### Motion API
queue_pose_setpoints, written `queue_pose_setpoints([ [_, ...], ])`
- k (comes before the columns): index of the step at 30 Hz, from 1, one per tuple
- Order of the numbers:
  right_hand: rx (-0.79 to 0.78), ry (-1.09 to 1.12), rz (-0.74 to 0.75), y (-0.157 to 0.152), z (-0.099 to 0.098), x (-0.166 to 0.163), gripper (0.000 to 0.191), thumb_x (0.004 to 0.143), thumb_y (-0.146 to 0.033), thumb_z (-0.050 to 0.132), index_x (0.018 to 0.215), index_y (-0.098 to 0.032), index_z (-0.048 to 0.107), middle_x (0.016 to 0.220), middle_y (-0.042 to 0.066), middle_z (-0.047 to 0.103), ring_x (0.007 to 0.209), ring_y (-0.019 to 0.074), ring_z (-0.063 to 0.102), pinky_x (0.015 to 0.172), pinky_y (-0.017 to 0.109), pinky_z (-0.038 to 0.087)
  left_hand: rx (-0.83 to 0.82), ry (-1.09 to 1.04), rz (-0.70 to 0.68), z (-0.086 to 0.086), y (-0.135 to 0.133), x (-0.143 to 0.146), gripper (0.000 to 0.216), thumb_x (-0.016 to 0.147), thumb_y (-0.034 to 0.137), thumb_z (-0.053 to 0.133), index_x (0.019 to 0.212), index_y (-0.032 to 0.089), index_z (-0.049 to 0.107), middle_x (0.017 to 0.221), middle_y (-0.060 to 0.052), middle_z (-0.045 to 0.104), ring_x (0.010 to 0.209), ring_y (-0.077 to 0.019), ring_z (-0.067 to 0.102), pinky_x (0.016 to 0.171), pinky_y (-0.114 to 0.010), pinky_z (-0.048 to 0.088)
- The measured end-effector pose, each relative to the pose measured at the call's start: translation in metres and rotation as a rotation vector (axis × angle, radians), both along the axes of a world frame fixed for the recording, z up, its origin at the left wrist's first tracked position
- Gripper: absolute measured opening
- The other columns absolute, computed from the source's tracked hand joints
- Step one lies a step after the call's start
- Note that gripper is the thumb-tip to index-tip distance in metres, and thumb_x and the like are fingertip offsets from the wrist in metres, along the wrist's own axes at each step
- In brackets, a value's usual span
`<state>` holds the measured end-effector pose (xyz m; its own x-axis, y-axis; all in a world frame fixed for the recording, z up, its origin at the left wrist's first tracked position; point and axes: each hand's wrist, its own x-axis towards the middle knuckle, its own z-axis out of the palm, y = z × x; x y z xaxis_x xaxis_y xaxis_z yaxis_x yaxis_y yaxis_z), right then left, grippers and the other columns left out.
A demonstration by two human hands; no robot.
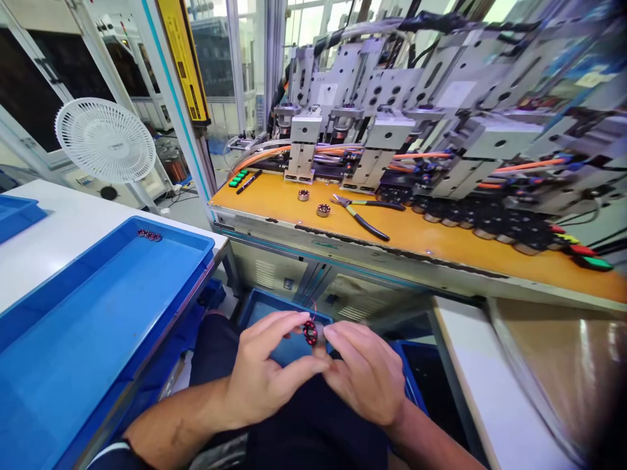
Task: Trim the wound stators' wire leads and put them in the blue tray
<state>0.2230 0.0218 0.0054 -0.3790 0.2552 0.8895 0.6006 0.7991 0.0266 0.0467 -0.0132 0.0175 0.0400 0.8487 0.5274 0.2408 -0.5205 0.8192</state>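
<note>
Low in the middle of the head view, my left hand [267, 378] and my right hand [365, 375] meet over my lap. Together they pinch a small round wound coil part [310, 332], black with red copper wire; a thin wire end sticks up from it. The left fingers curl round its left side and the right fingertips press on its right side. Below the hands sits a blue bin [259, 310] on the floor.
A large blue tray [98, 313] at left holds a few similar coil parts [149, 235] at its far edge. An orange workbench [416, 235] carries pliers [365, 215], two small rings [313, 202], a pen and winding machine heads. A white fan [105, 140] stands at left.
</note>
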Motion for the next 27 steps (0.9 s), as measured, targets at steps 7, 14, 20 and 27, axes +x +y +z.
queue_pose_setpoints([
  [7,-0.334,0.151,0.088,-0.019,0.007,-0.005,0.029,0.078,-0.014,0.068,0.106,-0.018,0.061,0.085,0.007,0.068,0.075,0.0182,0.067,0.063,0.030,0.059,-0.067,0.038,-0.150,0.002,0.013,-0.009,0.033,0.077,0.019,0.076,0.109,0.022,0.070,0.100,-0.007,0.077,0.090,-0.0201,0.069,0.084,-0.033,0.054],
  [14,-0.659,0.428,0.285,-0.027,0.022,-0.014,0.021,0.082,-0.003,0.062,0.093,-0.020,0.068,0.076,0.002,0.062,0.067,0.0122,0.061,0.056,0.022,0.050,-0.187,-0.097,-0.231,0.002,0.012,-0.012,0.027,0.079,0.016,0.073,0.106,0.020,0.073,0.106,-0.011,0.073,0.089,-0.0191,0.068,0.075,-0.029,0.056],
  [20,-0.791,0.496,0.245,-0.027,0.013,-0.011,0.012,0.086,-0.009,0.063,0.087,-0.020,0.068,0.075,0.001,0.062,0.067,0.0117,0.060,0.059,0.023,0.049,-0.352,-0.299,-0.313,0.001,0.014,-0.011,0.021,0.075,0.015,0.076,0.096,0.016,0.075,0.107,-0.013,0.071,0.082,-0.0156,0.068,0.069,-0.024,0.056],
  [27,-0.681,0.281,0.032,-0.018,0.030,0.044,0.009,0.092,-0.019,0.057,0.096,-0.022,0.065,0.087,0.005,0.063,0.073,0.0157,0.061,0.060,0.026,0.051,-0.155,0.038,-0.253,0.009,0.016,-0.025,0.022,0.079,0.010,0.068,0.099,0.017,0.073,0.108,-0.012,0.071,0.075,-0.0128,0.066,0.069,-0.025,0.057],
])
